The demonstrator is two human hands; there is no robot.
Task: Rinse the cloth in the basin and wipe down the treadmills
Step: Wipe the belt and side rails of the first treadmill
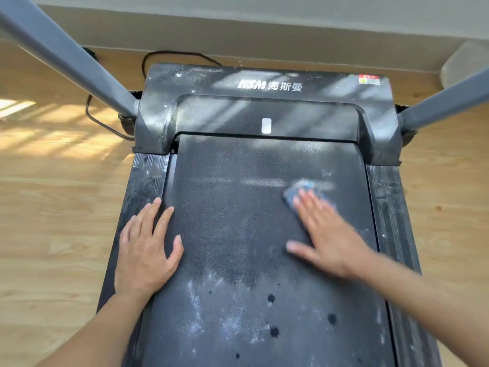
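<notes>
A black treadmill fills the view, its dusty belt [238, 207] running toward me and its motor cover [264, 102] at the far end. My right hand [325, 234] lies flat with straight fingers pressing a blue-grey cloth [301, 190] onto the right half of the belt; the hand and cloth are motion-blurred. My left hand [148, 247] rests flat, fingers spread, on the belt's left edge and the left side rail [143, 181]. White dust patches and a few dark wet spots mark the near part of the belt [232, 313].
Two grey uprights rise from the treadmill's front corners, the left upright [68, 54] and the right upright [444, 104]. A black power cable [105, 123] loops on the wooden floor [53, 207] at the left. A wall runs behind, with a white object [465, 64] at the far right.
</notes>
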